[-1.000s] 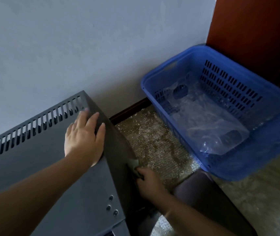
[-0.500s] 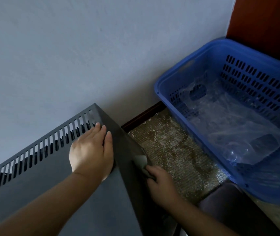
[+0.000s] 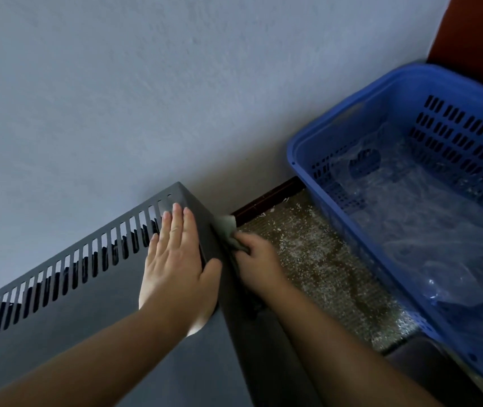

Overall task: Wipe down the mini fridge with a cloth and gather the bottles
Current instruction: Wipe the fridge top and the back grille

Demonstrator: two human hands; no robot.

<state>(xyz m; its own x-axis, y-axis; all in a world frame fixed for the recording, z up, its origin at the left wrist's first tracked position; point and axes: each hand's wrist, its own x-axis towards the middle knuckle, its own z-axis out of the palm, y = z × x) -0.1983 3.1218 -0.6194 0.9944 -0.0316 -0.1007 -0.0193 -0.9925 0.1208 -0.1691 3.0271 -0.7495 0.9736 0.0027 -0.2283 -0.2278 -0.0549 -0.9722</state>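
The right hand (image 3: pixel 256 264), gripping the cloth (image 3: pixel 228 230), is now farther up the side of the mini fridge (image 3: pixel 87 304), at its rear corner mid-frame, while the flat left hand (image 3: pixel 175 259) presses the top, seemingly bracing it.

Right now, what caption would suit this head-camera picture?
Left hand rests flat on the mini fridge while right hand presses a cloth against its side.

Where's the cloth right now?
Head view, centre: the cloth is in the right hand, pressed against the right side of the mini fridge, near its back corner.
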